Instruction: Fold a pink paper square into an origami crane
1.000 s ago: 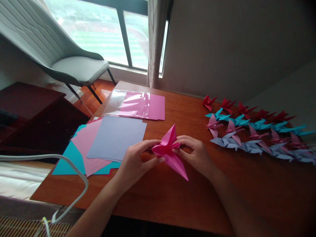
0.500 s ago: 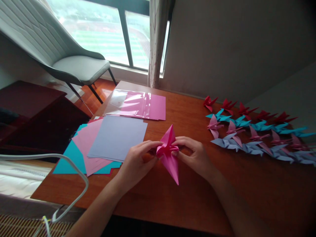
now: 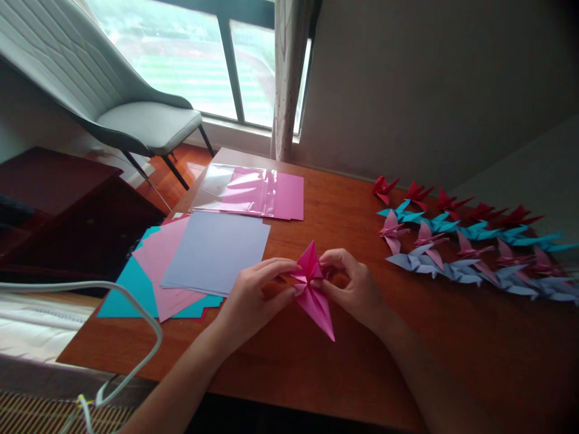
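Several teal sheets point(image 3: 131, 277) lie at nine o'clock from the bright pink folded paper point(image 3: 319, 307), which is the dial's centre, over the brown table point(image 3: 271, 367). Pale pink sheets point(image 3: 156, 259) overlap the teal, and grey-lavender sheets point(image 3: 217, 250) overlap those, between nine and ten. The left hand point(image 3: 256, 295), at nine, has the folded paper's left side nipped in its thumb and fingertips. At eleven, a clear sleeve point(image 3: 246, 193) partly covers deep pink sheets point(image 3: 289, 196). The right hand point(image 3: 355, 289), at three, pinches the folded paper's right side, fingers curled. Paper birds point(image 3: 478, 230) stand in four coloured rows between two and three.
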